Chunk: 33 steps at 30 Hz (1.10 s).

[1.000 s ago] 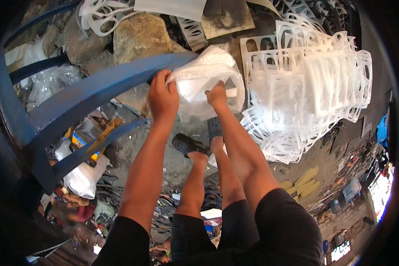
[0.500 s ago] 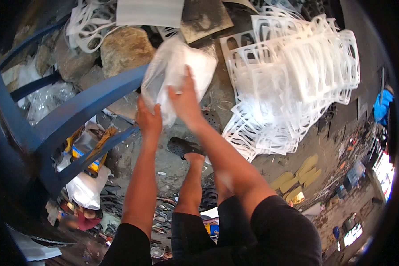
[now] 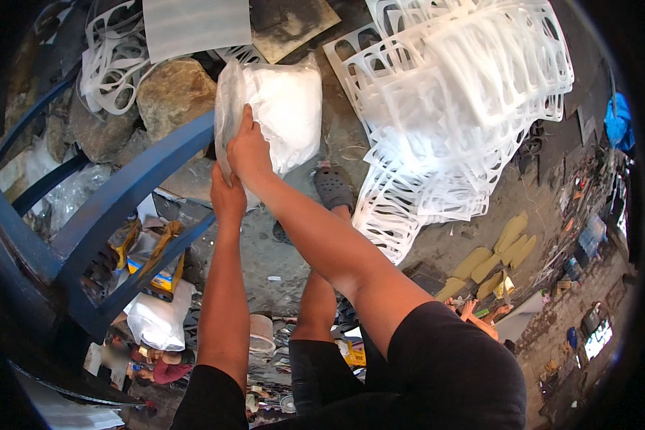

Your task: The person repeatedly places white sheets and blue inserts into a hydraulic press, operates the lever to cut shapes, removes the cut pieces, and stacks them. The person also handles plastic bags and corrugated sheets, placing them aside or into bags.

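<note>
A clear plastic bag (image 3: 287,118) with a white filling stands out in front of me, at the end of a blue metal bar. At its near left edge, my left hand (image 3: 227,192) is closed on the loose plastic, its fingers partly hidden. My right hand (image 3: 249,152) is just above and beside it, curled on the same grey, crumpled edge with the index finger stretched along the plastic. The forearms run close together, the right one slanting across to the left.
Blue metal bars (image 3: 132,175) curve along my left. White cut-out sheets (image 3: 473,93) lie heaped at the far right. A brown rock (image 3: 177,98) sits beyond the bars. Yellowish sole-shaped pieces (image 3: 491,261) are on the ground. Another person's hands (image 3: 480,319) show at lower right.
The bag has turned and shifted left in view, its white side now facing up. My right hand has come off its top and moved left, close to my left hand.
</note>
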Available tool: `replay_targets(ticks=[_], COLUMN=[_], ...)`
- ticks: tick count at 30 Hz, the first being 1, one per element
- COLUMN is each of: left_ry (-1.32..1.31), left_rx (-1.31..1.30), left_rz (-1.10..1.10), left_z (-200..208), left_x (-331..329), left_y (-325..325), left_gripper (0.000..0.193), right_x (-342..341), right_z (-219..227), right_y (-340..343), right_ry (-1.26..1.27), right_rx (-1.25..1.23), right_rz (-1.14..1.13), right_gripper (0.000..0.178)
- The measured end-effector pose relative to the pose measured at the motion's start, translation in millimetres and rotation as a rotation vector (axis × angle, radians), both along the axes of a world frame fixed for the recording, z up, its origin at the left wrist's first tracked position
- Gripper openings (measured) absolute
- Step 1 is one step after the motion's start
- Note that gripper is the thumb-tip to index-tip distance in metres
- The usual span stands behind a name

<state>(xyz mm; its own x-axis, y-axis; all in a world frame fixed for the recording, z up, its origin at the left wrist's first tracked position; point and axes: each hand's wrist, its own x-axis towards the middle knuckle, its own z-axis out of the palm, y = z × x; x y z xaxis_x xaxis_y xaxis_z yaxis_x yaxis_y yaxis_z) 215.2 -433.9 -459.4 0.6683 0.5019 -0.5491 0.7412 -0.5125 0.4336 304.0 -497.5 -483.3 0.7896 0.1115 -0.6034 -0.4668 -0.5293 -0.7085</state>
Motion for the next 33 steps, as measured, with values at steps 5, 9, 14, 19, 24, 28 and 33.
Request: replay_targets(ticks=[5,9,14,19,24,28,33], left_ry=[-0.214,-0.449,-0.378,-0.372,-0.125,-0.129,-0.242], left_rx=[0.042,0.055,0.197,0.147,0.085,0.058,0.216], left_rz=[0.01,0.077,-0.007,0.061,0.146,0.162,0.219], left_z=[-9.5,18.7,18.5,34.7,36.6,45.5,38.5], left_x=[-7.6,24.7,35.8,33.4,27.8,34.7,34.5], left_y=[-7.7,-8.6,3.4,-8.5,-26.9,-8.3,-6.0], left_gripper=[0.049,0.032,0.029,0.044,0.052,0.051,0.049], right_x=[0.1,9.1,5.8,3.7,-1.0,18.6,19.1], right_z=[17.6,31.7,33.2,60.5,20.8,45.8,53.2], right_y=[-15.4,-75.8,-135.4,-142.9,-151.5,-152.2,-142.9], right_ry=[-0.101,-0.287,-0.225,-0.261,-0.3,-0.208,-0.168], right_rx=[0.062,-0.027,-0.061,-0.051,-0.099,-0.135,-0.121], right_rz=[-0.123,-0.198,-0.147,-0.105,-0.085,-0.006,-0.047], right_gripper=[0.075,0.071,0.054,0.051,0.054,0.053,0.052])
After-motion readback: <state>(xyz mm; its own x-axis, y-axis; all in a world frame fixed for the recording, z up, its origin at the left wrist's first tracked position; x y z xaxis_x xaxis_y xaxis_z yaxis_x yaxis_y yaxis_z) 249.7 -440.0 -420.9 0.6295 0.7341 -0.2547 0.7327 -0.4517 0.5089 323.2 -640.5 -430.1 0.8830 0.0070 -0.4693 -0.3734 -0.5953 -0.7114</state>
